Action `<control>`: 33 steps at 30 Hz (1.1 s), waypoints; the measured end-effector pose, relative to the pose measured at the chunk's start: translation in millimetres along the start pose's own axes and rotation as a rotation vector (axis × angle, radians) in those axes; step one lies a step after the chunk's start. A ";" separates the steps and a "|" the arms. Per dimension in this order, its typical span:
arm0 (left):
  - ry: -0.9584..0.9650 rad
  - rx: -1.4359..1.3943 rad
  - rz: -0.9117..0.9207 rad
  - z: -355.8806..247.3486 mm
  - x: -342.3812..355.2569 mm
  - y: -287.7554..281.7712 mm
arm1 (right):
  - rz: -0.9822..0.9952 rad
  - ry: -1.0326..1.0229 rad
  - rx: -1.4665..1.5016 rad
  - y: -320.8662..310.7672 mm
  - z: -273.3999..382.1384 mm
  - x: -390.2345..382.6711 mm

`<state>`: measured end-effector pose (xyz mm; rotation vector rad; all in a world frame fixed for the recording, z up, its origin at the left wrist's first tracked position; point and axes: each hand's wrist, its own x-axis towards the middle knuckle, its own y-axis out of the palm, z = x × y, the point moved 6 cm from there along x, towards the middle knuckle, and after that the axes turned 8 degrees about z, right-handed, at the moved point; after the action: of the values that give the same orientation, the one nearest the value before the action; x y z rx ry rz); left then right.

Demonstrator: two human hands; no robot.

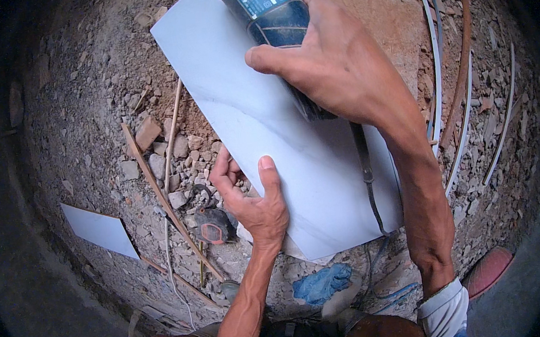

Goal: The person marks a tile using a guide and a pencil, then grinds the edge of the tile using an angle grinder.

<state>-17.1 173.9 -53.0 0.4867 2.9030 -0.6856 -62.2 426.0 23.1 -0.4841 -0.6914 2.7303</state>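
A long white tile [324, 196] with faint grey veining lies at a slant across the middle, its far end raised toward the top. My left hand [254, 205] grips its left edge near the close end, thumb on the face and fingers curled beneath. Above the tile's far part, my right hand [337, 60] is wrapped round a blue and black corded angle grinder [278, 23]. The grinder's head runs out of the picture at the top, so its disc is hidden. From the tool's rear, the black cord [371, 198] trails down over the tile.
A brown slab [375, 18] lies under the tile's far right. White strips [435, 77] and a brown strip [462, 55] rest on rubble at right. Left are a tile offcut [99, 229], wooden sticks [156, 185] and a black-and-orange tape measure [214, 226]. Crumpled blue plastic [322, 284] sits near.
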 end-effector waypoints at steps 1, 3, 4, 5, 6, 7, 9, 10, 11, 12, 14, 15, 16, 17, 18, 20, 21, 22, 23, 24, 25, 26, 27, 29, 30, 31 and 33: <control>0.001 -0.004 0.000 -0.3 0.0 0.3 | 0.003 0.000 0.001 -0.1 -0.5 -0.6; 0.004 -0.014 0.000 -1.6 0.5 1.0 | 0.008 0.005 -0.001 1.1 -0.5 -2.3; 0.008 -0.015 0.000 -1.4 0.6 0.7 | 0.001 -0.015 0.012 1.2 0.3 -2.2; 0.011 -0.016 -0.001 -1.3 0.7 0.4 | -0.007 -0.036 0.023 1.0 1.3 -2.2; 0.014 -0.017 -0.001 -1.3 0.7 0.2 | -0.014 -0.057 0.034 0.8 2.3 -2.3; 0.017 -0.013 -0.002 -1.0 0.7 0.1 | -0.012 -0.046 0.028 0.9 1.9 -2.7; 0.023 -0.004 -0.004 0.1 0.4 -0.1 | -0.007 -0.023 0.017 0.5 2.1 -4.0; 0.029 0.006 -0.009 -0.6 0.3 -0.4 | -0.004 -0.010 0.010 0.6 2.5 -4.9; 0.035 0.016 -0.014 -2.2 0.5 -0.7 | -0.001 0.002 0.003 0.8 2.5 -5.8; 0.041 0.024 -0.017 -3.9 0.8 -0.1 | 0.000 0.015 -0.004 0.3 2.0 -6.7; 0.030 -0.004 -0.013 -3.8 0.9 2.5 | -0.005 0.028 -0.007 -0.7 0.7 -8.6; 0.025 -0.013 -0.015 -3.3 1.0 1.8 | -0.005 0.031 -0.004 0.3 0.7 -8.9; 0.027 -0.010 -0.018 -2.2 0.8 0.8 | -0.003 0.025 0.000 1.0 1.2 -9.1; 0.028 -0.006 -0.020 -0.3 0.5 -0.1 | -0.001 0.019 0.003 1.3 1.8 -9.2; 0.030 -0.005 -0.022 0.8 0.3 -0.3 | 0.001 0.014 0.004 1.2 2.2 -9.5; 0.042 0.018 -0.018 -2.2 0.2 -0.2 | 0.003 0.000 0.014 1.2 2.7 -10.3; 0.048 0.028 -0.015 -3.9 -0.1 0.5 | 0.004 -0.007 0.017 0.5 2.9 -11.1; 0.047 0.024 -0.015 -4.1 -0.2 1.0 | 0.007 -0.003 0.013 -0.2 3.0 -11.8; 0.046 0.020 -0.014 -4.1 0.0 1.5 | 0.010 0.001 0.009 -1.0 3.4 -12.4; 0.045 0.020 -0.016 -3.8 0.3 0.5 | 0.014 0.002 0.009 -0.3 4.0 -12.7; 0.047 0.025 -0.017 -3.7 0.4 -0.4 | 0.008 0.001 0.015 0.3 4.5 -13.3; 0.050 0.031 -0.017 -3.7 0.6 -1.5 | 0.003 -0.001 0.021 1.0 5.1 -13.9; 0.051 0.033 -0.014 -3.5 0.1 -0.6 | -0.004 0.003 0.023 0.5 4.3 -15.0; 0.041 0.026 -0.002 -4.6 -0.5 1.0 | 0.005 0.008 0.032 0.1 2.2 -16.4; 0.037 0.024 0.001 -5.6 -0.3 1.0 | 0.010 0.009 0.038 0.0 2.0 -16.8; 0.040 0.022 -0.001 -6.2 -0.1 0.8 | 0.009 -0.004 0.053 0.0 2.1 -17.3; 0.047 0.016 -0.007 -6.7 0.2 0.9 | 0.008 -0.028 0.082 0.5 2.0 -18.6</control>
<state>-17.3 177.8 -47.5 0.5018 2.9458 -0.7086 -46.2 418.3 29.2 -0.4322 -0.5830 2.7654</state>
